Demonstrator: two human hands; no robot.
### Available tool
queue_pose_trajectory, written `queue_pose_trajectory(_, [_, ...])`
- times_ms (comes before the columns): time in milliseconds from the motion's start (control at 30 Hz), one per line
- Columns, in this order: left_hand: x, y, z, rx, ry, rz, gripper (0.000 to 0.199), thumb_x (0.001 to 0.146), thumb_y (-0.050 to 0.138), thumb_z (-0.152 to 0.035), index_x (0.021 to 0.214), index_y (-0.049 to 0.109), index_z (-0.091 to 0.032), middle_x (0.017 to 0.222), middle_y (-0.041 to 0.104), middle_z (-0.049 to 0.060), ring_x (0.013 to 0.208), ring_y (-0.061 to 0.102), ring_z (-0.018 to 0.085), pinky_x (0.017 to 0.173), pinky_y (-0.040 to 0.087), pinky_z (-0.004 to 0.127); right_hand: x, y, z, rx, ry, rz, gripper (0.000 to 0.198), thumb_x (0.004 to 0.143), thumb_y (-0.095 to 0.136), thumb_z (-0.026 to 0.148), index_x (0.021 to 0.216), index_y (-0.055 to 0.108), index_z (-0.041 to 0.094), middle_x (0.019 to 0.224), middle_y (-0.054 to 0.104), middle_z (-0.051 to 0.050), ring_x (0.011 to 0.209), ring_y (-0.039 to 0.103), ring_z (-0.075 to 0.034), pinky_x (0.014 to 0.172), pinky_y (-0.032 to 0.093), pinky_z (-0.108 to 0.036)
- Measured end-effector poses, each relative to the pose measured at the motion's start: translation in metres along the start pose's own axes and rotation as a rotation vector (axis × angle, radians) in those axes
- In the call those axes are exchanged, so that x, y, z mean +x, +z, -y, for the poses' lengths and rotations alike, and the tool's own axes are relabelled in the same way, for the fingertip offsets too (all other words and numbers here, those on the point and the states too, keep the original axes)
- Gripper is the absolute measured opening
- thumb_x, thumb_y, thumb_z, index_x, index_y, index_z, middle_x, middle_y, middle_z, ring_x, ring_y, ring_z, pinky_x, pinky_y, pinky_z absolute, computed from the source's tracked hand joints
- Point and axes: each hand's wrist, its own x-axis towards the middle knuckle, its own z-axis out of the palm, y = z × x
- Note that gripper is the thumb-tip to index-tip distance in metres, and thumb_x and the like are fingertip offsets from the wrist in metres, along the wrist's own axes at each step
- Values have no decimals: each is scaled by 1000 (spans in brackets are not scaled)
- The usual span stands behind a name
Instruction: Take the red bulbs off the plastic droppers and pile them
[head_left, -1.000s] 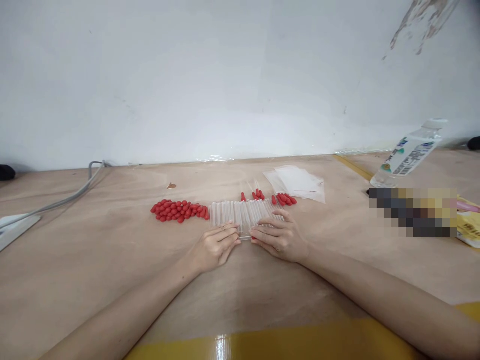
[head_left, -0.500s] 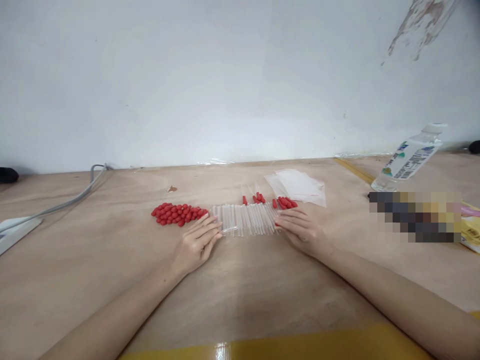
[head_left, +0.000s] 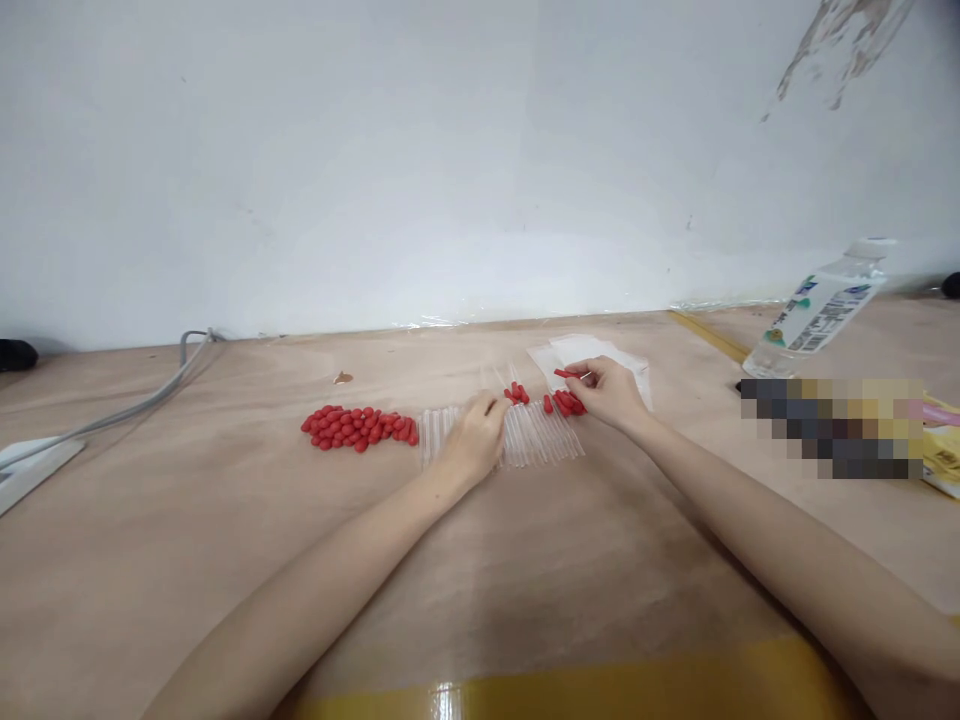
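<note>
My left hand (head_left: 477,435) reaches over a row of clear thin tubes (head_left: 540,435), its fingers curled closed near the row's far edge. What its fingertips hold, if anything, is hidden. My right hand (head_left: 606,388) pinches a red rubber bulb (head_left: 565,373) between thumb and fingers, just above a small group of red bulbs (head_left: 564,403). Between the hands, a few more red bulbs (head_left: 517,393) lie with thin clear tubes pointing away from them. A larger pile of loose red bulbs (head_left: 352,428) lies at the left end of the row.
White sheets or bags (head_left: 592,350) lie behind my right hand. A tilted clear bottle (head_left: 821,310) and a pixelated area stand at the right. A grey cable (head_left: 161,390) runs along the left. The wall (head_left: 450,160) rises behind the brown-covered table (head_left: 487,580).
My left hand has moved right, from the row's left end to over its middle. My right hand has moved up and away from the tubes and now pinches a red bulb.
</note>
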Motion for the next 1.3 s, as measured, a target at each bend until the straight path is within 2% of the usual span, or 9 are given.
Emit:
queue_pose_trajectory(133, [11, 19, -17, 96, 102, 43, 19, 81, 37, -3, 85, 52, -13, 79, 53, 7, 75, 52, 18, 69, 47, 31, 3, 3, -5, 48, 48, -40, 27, 68, 56, 29, 91, 65, 15, 77, 63, -4, 57, 53, -12, 57, 43, -27])
queue_pose_trajectory(300, [10, 25, -28, 66, 173, 117, 15, 85, 40, -13, 77, 52, -13, 76, 55, 7, 75, 53, 19, 72, 47, 31, -9, 0, 1, -16, -90, -2, 17, 69, 60, 34, 77, 63, 19, 71, 65, -1, 65, 53, -15, 63, 40, -27])
queue_pose_trajectory(433, [7, 21, -35, -109, 124, 146, 36, 82, 48, -48, 77, 54, -12, 77, 56, 8, 78, 53, 21, 74, 47, 34, -16, 0, 9, -182, -225, 37, 14, 72, 60, 35, 68, 63, 22, 66, 64, 1, 70, 51, -17, 71, 33, -32])
queue_pose_trajectory(500, [7, 17, -36, -166, 109, 137, 46, 77, 48, -56, 83, 56, -11, 82, 57, 10, 83, 53, 23, 77, 46, 36, -19, 1, 11, -283, -261, 23, 16, 72, 60, 36, 66, 63, 22, 65, 63, 0, 72, 49, -18, 74, 29, -34])
queue_pose_trajectory(667, [-7, -5, -21, -144, 104, 78, 37, 82, 48, -45, 95, 58, -12, 98, 58, 13, 95, 51, 24, 84, 43, 40, -20, 3, 11, -328, -331, -33, 25, 77, 56, 42, 65, 64, 22, 79, 63, -2, 81, 48, -19, 75, 25, -35])
queue_pose_trajectory(900, [-65, -51, 30, -176, 50, 81, 14, 84, 49, -23, 92, 60, -17, 93, 61, 7, 90, 53, 19, 81, 44, 37, -8, 1, 12, -270, -170, -96, 24, 78, 52, 38, 67, 63, 20, 75, 63, -3, 81, 49, -20, 75, 26, -35])
queue_pose_trajectory(1000, [-77, -58, 40, -226, -24, 47, 14, 83, 50, -19, 92, 60, -17, 89, 61, 7, 86, 54, 17, 81, 45, 36, 2, 6, 25, -329, -120, 33, 21, 77, 51, 36, 69, 65, 22, 77, 65, -3, 83, 50, -21, 76, 26, -36])
queue_pose_trajectory(1133, [-75, -57, 40, -250, -5, 82, 14, 83, 49, -19, 90, 61, -18, 89, 60, 7, 86, 54, 18, 80, 46, 37, 23, 25, 47, -466, 45, 235, 24, 76, 48, 36, 68, 66, 24, 77, 66, -3, 87, 51, -23, 79, 26, -40])
queue_pose_trajectory(1300, [-73, -56, 38, -249, 5, 74, 15, 83, 50, -18, 93, 61, -18, 92, 59, 7, 89, 52, 18, 81, 46, 37, 44, 52, 59, -516, 166, 321, 26, 66, 55, 41, 57, 63, 19, 65, 63, -6, 76, 56, -24, 80, 27, -44])
